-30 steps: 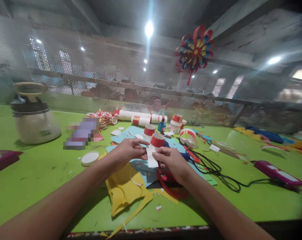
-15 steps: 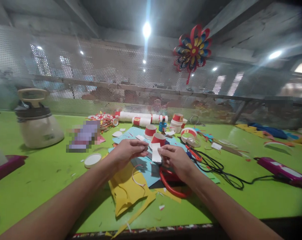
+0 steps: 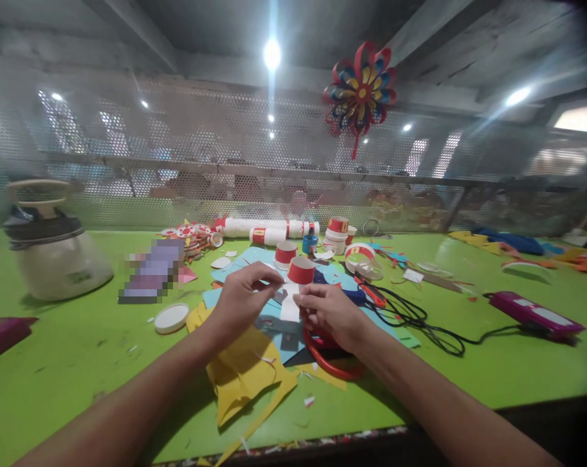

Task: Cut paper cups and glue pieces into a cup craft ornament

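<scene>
A small white paper piece point(image 3: 290, 306) is held upright in front of me. My right hand point(image 3: 336, 312) pinches its right edge between thumb and fingers. At the paper's upper left corner, the thumb and fingertips of my left hand point(image 3: 242, 292) are closed together on it. Just behind the paper stands a red and white paper cup point(image 3: 301, 271), with another red cup point(image 3: 286, 251) beyond it. Below my right hand are red-handled scissors point(image 3: 335, 370), partly covered. Light blue paper sheets point(image 3: 288, 347) and a crumpled yellow paper sheet point(image 3: 242, 373) lie under my hands.
A purple device point(image 3: 534, 314) with a black cable point(image 3: 434, 331) lies right. A white lid point(image 3: 171, 318), a phone point(image 3: 152, 272) and a large white jug point(image 3: 54, 259) are left. Stacked paper cups point(image 3: 254, 227) lie behind. A paper flower point(image 3: 361, 94) hangs above the green table point(image 3: 449, 383).
My left fingertips have come to the paper's upper left corner, where a gap was before. The paper has shifted slightly left and tilted. The whole view has turned a little right.
</scene>
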`<move>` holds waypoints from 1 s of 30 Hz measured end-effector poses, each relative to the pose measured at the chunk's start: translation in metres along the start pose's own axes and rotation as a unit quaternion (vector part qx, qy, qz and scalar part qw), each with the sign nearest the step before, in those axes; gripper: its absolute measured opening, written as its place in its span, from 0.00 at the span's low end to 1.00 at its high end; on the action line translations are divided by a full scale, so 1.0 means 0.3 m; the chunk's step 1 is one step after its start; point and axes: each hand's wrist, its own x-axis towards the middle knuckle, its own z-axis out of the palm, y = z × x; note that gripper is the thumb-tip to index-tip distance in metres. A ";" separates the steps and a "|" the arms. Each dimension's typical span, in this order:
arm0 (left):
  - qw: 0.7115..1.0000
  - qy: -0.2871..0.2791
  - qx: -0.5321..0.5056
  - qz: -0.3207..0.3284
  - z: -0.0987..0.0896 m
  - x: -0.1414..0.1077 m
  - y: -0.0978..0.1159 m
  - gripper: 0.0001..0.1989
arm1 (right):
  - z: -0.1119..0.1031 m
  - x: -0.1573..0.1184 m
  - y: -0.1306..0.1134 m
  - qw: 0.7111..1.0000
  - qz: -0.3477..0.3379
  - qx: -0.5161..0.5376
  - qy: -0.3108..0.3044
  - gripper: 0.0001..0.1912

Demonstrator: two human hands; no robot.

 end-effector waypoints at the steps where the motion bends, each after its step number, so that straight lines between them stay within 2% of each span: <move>1: 0.999 -0.009 0.024 0.031 0.002 -0.004 0.000 0.04 | 0.000 -0.001 -0.002 1.000 0.001 0.006 -0.007 0.15; 3: 0.989 -0.036 0.091 0.107 0.002 -0.011 0.000 0.07 | 0.001 -0.003 -0.007 1.000 0.003 0.017 -0.024 0.16; 6: 0.959 -0.068 0.184 0.203 -0.002 -0.015 -0.002 0.10 | 0.003 -0.007 -0.012 0.999 -0.001 0.030 -0.041 0.15; 10: 0.953 -0.075 0.197 0.216 -0.007 -0.012 -0.005 0.11 | 0.006 -0.012 -0.015 0.998 -0.012 0.038 -0.049 0.14; 17: 0.982 -0.072 0.117 0.128 -0.004 0.002 -0.015 0.06 | 0.004 -0.010 -0.019 0.998 -0.018 0.037 -0.043 0.15; 23: 0.992 -0.086 0.078 0.054 -0.003 0.002 -0.003 0.06 | -0.001 -0.006 -0.018 0.998 -0.012 0.040 -0.040 0.15; 30: 0.993 -0.041 -0.049 -0.103 0.019 -0.010 0.007 0.05 | -0.004 -0.003 -0.007 0.998 -0.013 0.037 -0.046 0.15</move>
